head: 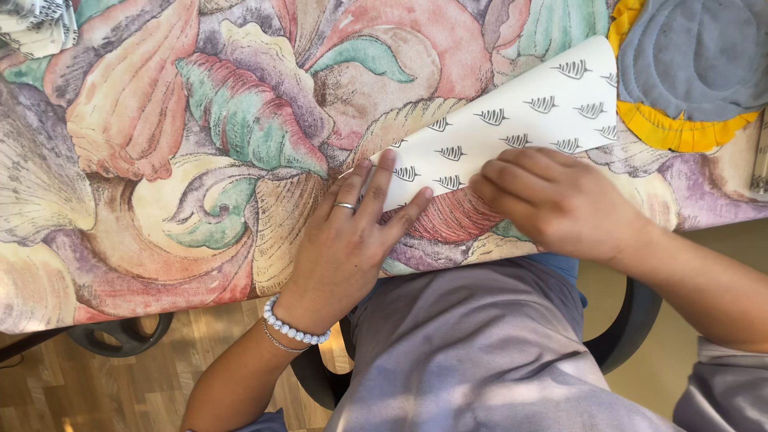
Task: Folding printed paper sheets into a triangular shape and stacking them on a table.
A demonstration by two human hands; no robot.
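Note:
A white sheet of paper (524, 120) printed with small dark striped shapes lies folded into a narrow triangle on a table covered by a flowery cloth (160, 160). My left hand (348, 240), with a ring and a bead bracelet, lies flat on the cloth, fingers spread, its fingertips pressing the paper's pointed lower-left end. My right hand (556, 200) rests knuckles-up on the paper's lower edge, fingers curled down against the fold. Neither hand lifts the sheet.
A grey round fabric piece (696, 56) with a yellow ruffled rim (672, 132) sits at the top right. Some patterned material (36, 24) shows at the top left corner. The table's near edge runs above my lap, a chair base and wooden floor.

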